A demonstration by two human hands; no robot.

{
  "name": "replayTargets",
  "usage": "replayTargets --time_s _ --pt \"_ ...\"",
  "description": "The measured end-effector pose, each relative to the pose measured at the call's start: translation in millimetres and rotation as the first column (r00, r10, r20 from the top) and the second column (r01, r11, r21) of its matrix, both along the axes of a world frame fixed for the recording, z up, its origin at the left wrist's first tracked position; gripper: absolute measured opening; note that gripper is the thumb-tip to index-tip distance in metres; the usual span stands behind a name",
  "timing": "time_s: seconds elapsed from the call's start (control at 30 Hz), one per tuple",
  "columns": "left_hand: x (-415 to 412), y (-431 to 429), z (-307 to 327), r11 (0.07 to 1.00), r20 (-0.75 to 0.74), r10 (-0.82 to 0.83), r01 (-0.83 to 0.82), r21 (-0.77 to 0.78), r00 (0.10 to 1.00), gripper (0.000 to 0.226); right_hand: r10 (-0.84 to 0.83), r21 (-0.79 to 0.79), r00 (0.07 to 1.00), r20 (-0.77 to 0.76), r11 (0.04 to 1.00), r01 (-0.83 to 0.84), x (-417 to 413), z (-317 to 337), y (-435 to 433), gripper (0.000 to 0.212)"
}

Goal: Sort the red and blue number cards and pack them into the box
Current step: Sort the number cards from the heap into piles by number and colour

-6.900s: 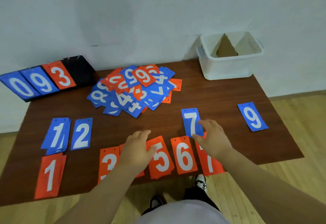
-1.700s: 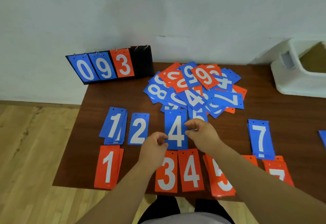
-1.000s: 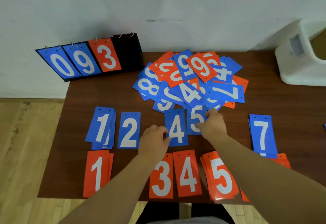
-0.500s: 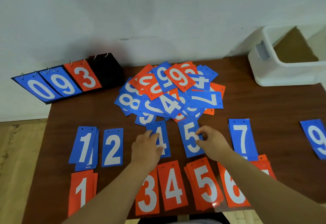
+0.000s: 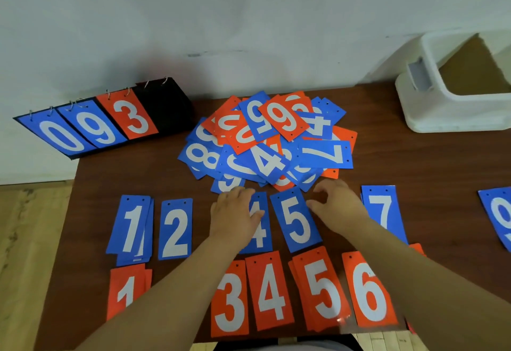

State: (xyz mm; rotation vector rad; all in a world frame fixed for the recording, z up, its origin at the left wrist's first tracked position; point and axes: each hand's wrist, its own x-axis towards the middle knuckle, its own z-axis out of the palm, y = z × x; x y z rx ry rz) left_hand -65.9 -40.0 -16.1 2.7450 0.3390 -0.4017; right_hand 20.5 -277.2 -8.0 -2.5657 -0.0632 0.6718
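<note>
Sorted rows on the table [image 5: 414,162]. The left hand [image 5: 235,215] lies flat and relaxed on the blue 4 [image 5: 262,237], hiding its left half. The right hand [image 5: 340,206], fingers loosely curled and holding nothing, sits just beside the blue 5 [image 5: 296,220]; its forearm covers part of the blue 7 [image 5: 383,206]. The unsorted pile [image 5: 265,143] lies behind. The box [image 5: 442,112] and a blue 9 [image 5: 497,212] are cut off at the right edge.

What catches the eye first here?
A jumbled heap of red and blue cards fills the table's middle. Nearer, sorted rows lie blue above red; the left hand rests on the blue 4, the right hand beside the blue 5. A white box sits far right.
</note>
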Motion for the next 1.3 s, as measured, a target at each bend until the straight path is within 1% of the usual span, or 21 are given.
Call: replayTargets --time_s 0.13,0.2,0.3,0.4,0.47,0.57,0.67,0.77,0.83,0.87,0.93,1.0,1.07,1.13,1.2,1.23,1.3 --pt "44.9 -2.5 -2.0 0.999 0.039 -0.042 0.041 0.020 0.998 0.070 -0.039 0.034 0.997 0.070 0.999 0.037 38.8 4.3 0.2 0.039" --pt "66.4 -7.3 -6.8 0.996 0.034 -0.078 0.077 0.041 0.996 0.078 -0.043 0.029 0.993 0.114 0.999 0.040 61.0 1.4 -2.3 0.044" --pt "90.9 -13.2 -17.6 0.990 0.000 -0.124 0.123 0.070 0.992 0.082 0.015 -0.052 0.987 0.158 0.999 -0.007 97.1 -7.5 -9.1 0.057" --pt "97.3 -13.4 -28.6 0.985 -0.043 -0.147 0.151 0.087 0.988 0.076 0.112 -0.145 0.988 0.102 0.985 -0.097 122.0 -16.9 -14.1 0.070" --pt "94.8 -12.5 -28.4 0.986 -0.029 -0.159 0.160 0.053 0.987 0.069 0.155 -0.195 0.985 0.076 0.971 -0.138 128.4 -21.4 -16.2 0.072" --pt "89.3 -12.9 -17.4 0.989 0.105 -0.128 0.135 -0.063 0.986 0.051 0.137 -0.240 0.987 0.088 0.964 -0.113 133.8 -22.2 -18.5 0.073" --pt "83.8 -13.9 -8.1 0.990 0.231 -0.052 0.080 -0.114 0.972 0.037 0.075 -0.236 0.995 0.061 0.970 -0.059 138.6 -18.7 -20.7 0.069" --pt "76.2 -18.3 -4.7 0.993 0.362 -0.012 0.055 -0.109 0.932 0.022 -0.016 -0.138 1.000 0.025 0.990 0.019 139.9 -16.5 -23.8 0.052" --pt "69.9 -26.1 3.2 0.988 0.415 0.084 -0.022 -0.153 0.906 0.019 -0.079 -0.075 0.997 0.023 0.994 0.080 136.3 -13.9 -29.1 0.038" --pt "66.8 -28.9 9.8 0.971 0.395 0.174 -0.090 -0.223 0.902 0.020 -0.105 -0.036 0.994 0.022 0.994 0.106 133.7 -12.0 -32.7 0.031" --pt "60.3 -32.9 22.3 0.890 0.301 0.344 -0.206 -0.406 0.890 0.020 -0.157 0.085 0.988 0.010 0.984 0.156 125.9 -4.6 -40.7 0.019" --pt "53.3 -34.4 34.7 0.812 0.238 0.421 -0.247 -0.528 0.875 0.019 -0.234 0.246 0.972 -0.034 0.940 0.235 115.5 7.9 -45.5 0.012" --pt "47.0 -34.6 48.3 0.748 0.209 0.473 -0.265 -0.608 0.856 0.022 -0.298 0.379 0.952 -0.069 0.875 0.302 105.1 21.5 -45.5 0.012" --pt "40.5 -32.8 61.3 0.674 0.154 0.527 -0.301 -0.675 0.836 0.028 -0.300 0.446 0.949 -0.097 0.839 0.311 94.7 35.2 -41.0 0.019" --pt "31.0 -28.0 71.7 0.569 0.073 0.582 -0.342 -0.747 0.810 0.028 -0.260 0.496 0.954 -0.150 0.815 0.300 85.0 48.4 -33.9 0.023" --pt "25.1 -24.0 75.8 0.533 0.052 0.602 -0.352 -0.769 0.796 0.026 -0.227 0.518 0.957 -0.181 0.805 0.289 80.3 55.8 -29.4 0.024" --pt "12.2 -15.4 84.3 0.509 0.053 0.627 -0.358 -0.783 0.777 0.022 -0.156 0.567 0.956 -0.248 0.777 0.274 70.3 69.3 -18.6 0.025"
